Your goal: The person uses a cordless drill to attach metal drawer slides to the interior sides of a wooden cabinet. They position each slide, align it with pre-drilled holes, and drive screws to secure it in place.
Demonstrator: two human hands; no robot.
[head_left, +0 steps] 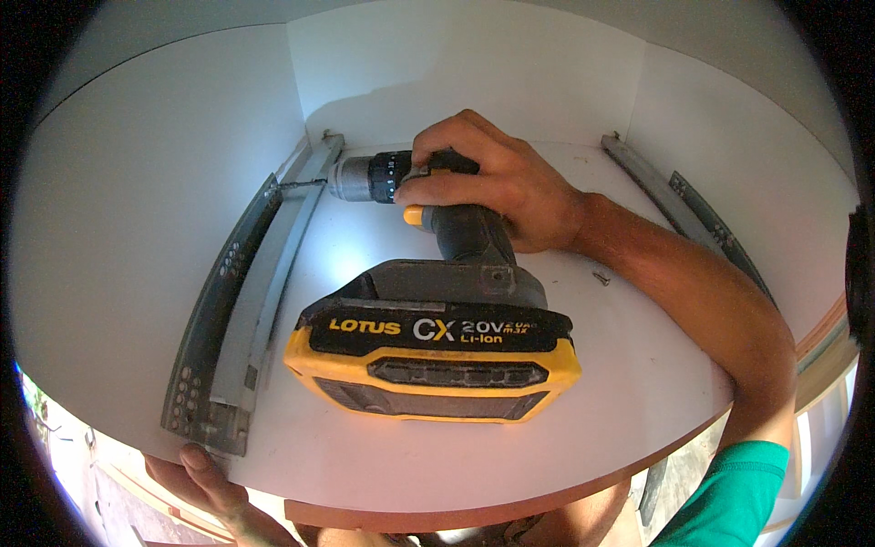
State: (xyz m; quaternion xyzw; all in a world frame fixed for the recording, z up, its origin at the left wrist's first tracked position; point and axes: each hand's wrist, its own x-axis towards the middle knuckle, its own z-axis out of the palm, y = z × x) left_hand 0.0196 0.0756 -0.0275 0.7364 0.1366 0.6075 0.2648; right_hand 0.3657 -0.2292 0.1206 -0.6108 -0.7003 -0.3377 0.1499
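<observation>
My right hand (pixel 510 187) is wrapped around the top and grip of a yellow and black cordless drill (pixel 433 342). The drill lies over to the left, its chuck (pixel 351 179) holding a thin bit (pixel 305 183) that meets the left wall-side drawer slide (pixel 239 292) near its far end. Light from the drill falls on the white panels there. At the slide's near end, my left hand (pixel 214 488) has its thumb up against the metal, with the fingers curled at the cabinet's front edge and partly hidden below it.
A second drawer slide (pixel 665 187) runs along the right wall. Loose screws (pixel 601 277) lie on the white bottom panel (pixel 629 365) near my right forearm. White walls (pixel 474 82) enclose the back and both sides. The panel's brown front edge (pixel 456 518) curves along the bottom.
</observation>
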